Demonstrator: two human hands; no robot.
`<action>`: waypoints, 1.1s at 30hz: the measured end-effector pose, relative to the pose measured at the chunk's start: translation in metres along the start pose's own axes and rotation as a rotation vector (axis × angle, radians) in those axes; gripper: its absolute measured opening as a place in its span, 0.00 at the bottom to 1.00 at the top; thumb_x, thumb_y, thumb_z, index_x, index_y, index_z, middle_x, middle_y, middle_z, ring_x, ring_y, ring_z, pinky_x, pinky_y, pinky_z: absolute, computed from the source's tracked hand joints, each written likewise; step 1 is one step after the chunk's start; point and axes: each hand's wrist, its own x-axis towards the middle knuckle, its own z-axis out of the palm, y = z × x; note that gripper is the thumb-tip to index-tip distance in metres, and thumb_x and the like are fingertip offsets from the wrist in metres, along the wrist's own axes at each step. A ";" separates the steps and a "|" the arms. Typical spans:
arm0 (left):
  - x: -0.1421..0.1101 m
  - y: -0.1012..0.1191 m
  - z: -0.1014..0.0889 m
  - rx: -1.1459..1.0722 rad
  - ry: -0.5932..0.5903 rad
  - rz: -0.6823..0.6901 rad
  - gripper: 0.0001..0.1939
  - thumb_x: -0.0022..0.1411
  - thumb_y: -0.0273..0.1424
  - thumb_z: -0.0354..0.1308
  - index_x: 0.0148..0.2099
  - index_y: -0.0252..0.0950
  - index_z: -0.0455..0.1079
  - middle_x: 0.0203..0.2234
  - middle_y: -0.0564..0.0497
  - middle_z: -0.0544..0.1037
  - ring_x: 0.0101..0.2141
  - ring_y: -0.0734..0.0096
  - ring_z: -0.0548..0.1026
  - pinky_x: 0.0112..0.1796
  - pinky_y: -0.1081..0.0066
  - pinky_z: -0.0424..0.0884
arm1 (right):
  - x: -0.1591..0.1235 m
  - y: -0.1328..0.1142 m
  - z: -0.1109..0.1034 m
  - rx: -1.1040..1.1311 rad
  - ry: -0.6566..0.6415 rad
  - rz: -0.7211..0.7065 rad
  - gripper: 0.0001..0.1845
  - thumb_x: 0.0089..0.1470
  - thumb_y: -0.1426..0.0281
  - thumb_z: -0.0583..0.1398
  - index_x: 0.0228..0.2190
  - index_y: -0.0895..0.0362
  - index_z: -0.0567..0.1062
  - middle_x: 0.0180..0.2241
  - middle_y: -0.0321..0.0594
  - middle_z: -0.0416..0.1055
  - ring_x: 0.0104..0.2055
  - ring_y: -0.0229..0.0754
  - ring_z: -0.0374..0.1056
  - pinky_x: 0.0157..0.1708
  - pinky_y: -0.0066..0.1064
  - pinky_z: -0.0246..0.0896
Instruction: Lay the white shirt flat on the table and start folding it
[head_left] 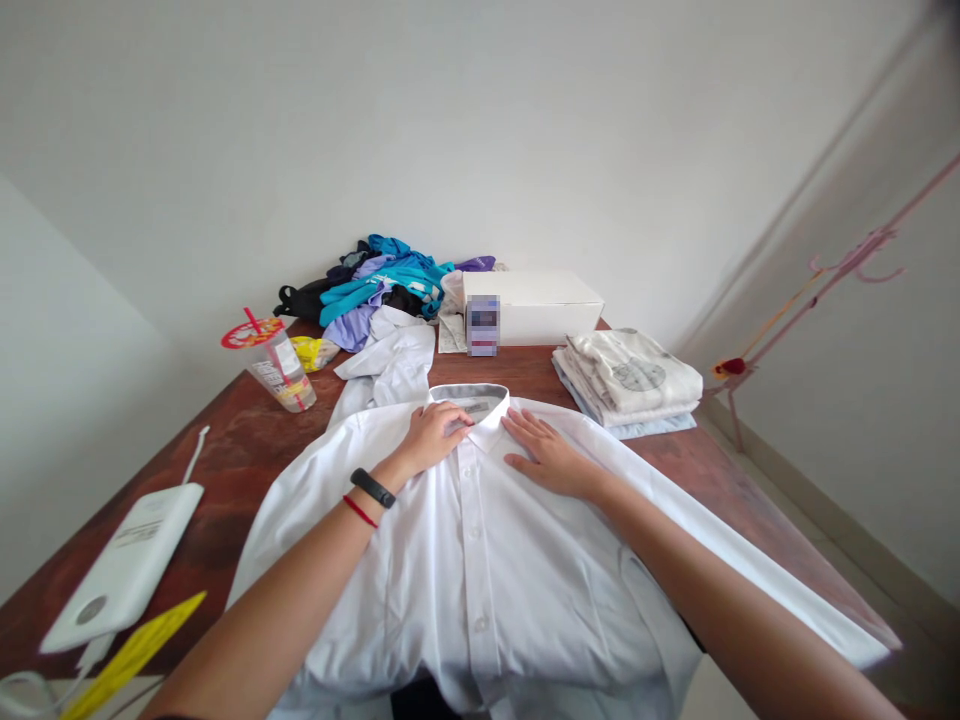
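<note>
Looks like you're neatening the collar point(490, 434) of that white shirt point(421, 558) on the table point(739, 482) — right hand point(553, 460) lying spread, holding nothing; left hand point(431, 438) half-curled, can't tell if it's pinching. Probably needing gentle smoothing next.

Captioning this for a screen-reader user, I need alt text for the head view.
A person's left hand and right hand touch a white shirt at its collar, spread on a brown table. Beyond are heaped clothes, a white box and folded garments; a cup is at left.
</note>
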 end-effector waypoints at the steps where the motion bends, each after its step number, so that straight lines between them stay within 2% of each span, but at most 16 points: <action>1: 0.000 0.000 0.000 -0.004 -0.001 -0.002 0.06 0.66 0.32 0.59 0.43 0.45 0.77 0.47 0.52 0.82 0.52 0.56 0.75 0.58 0.53 0.61 | 0.000 0.000 0.000 -0.002 0.000 0.001 0.38 0.68 0.54 0.52 0.72 0.54 0.51 0.74 0.43 0.39 0.76 0.55 0.35 0.72 0.53 0.39; 10: 0.001 -0.002 0.002 -0.006 0.002 -0.006 0.07 0.65 0.34 0.59 0.42 0.45 0.78 0.49 0.52 0.82 0.53 0.55 0.74 0.60 0.52 0.60 | -0.001 0.001 0.000 -0.010 0.001 -0.009 0.38 0.68 0.54 0.52 0.72 0.55 0.51 0.74 0.44 0.40 0.76 0.55 0.35 0.73 0.53 0.38; 21: 0.003 -0.012 0.007 -0.017 0.018 0.027 0.08 0.65 0.36 0.58 0.42 0.44 0.78 0.48 0.52 0.82 0.54 0.56 0.74 0.59 0.55 0.62 | 0.000 0.000 -0.001 0.034 0.008 -0.004 0.38 0.68 0.53 0.54 0.72 0.52 0.51 0.74 0.41 0.42 0.76 0.55 0.35 0.73 0.53 0.38; 33: 0.001 -0.008 0.005 -0.019 0.020 0.024 0.08 0.65 0.36 0.58 0.41 0.44 0.78 0.48 0.51 0.82 0.54 0.56 0.74 0.60 0.55 0.61 | -0.001 -0.001 -0.002 0.018 0.000 0.008 0.39 0.67 0.55 0.53 0.72 0.56 0.52 0.74 0.43 0.40 0.76 0.53 0.34 0.73 0.51 0.36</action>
